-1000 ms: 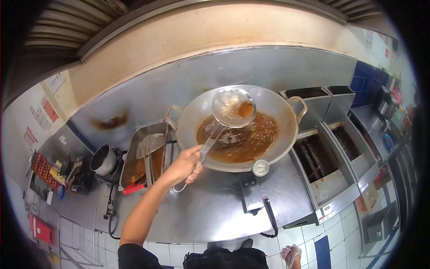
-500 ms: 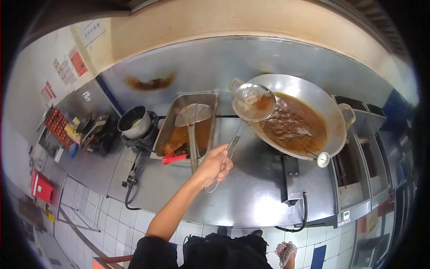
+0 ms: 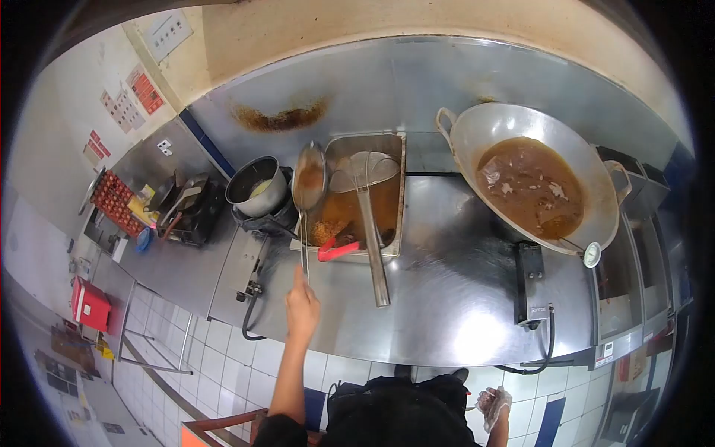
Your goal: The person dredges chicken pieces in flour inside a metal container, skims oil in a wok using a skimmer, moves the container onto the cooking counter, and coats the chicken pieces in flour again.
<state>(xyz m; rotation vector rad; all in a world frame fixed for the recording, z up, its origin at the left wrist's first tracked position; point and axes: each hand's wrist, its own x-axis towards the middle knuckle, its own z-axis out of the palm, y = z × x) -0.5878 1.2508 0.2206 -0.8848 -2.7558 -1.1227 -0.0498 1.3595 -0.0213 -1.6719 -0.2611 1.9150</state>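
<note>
My left hand point(image 3: 302, 307) grips the handle of a round mesh strainer point(image 3: 310, 177). The strainer is tilted steeply over the left edge of a rectangular metal tray point(image 3: 402, 216) holding brown oil. Brown crumbs point(image 3: 325, 232) lie in the tray's near left corner. A second, long-handled skimmer point(image 3: 374, 238) rests across the tray, beside a red-handled tool point(image 3: 339, 252). My right hand point(image 3: 493, 407), in a clear plastic glove, hangs low beside my body, fingers loosely bent, nothing visible in it.
A large wok point(image 3: 491, 119) of brown oil stands at the right, with a dial thermometer point(image 3: 591, 255) on its rim. A dark pot point(image 3: 257, 186) sits on a burner left of the tray. Farther left are an egg tray point(image 3: 117, 200) and a red box point(image 3: 90, 304).
My left hand has carried the strainer left, from the wok's edge to the tray's left side, and tipped it. The crumbs now show in the tray. The view has shifted left.
</note>
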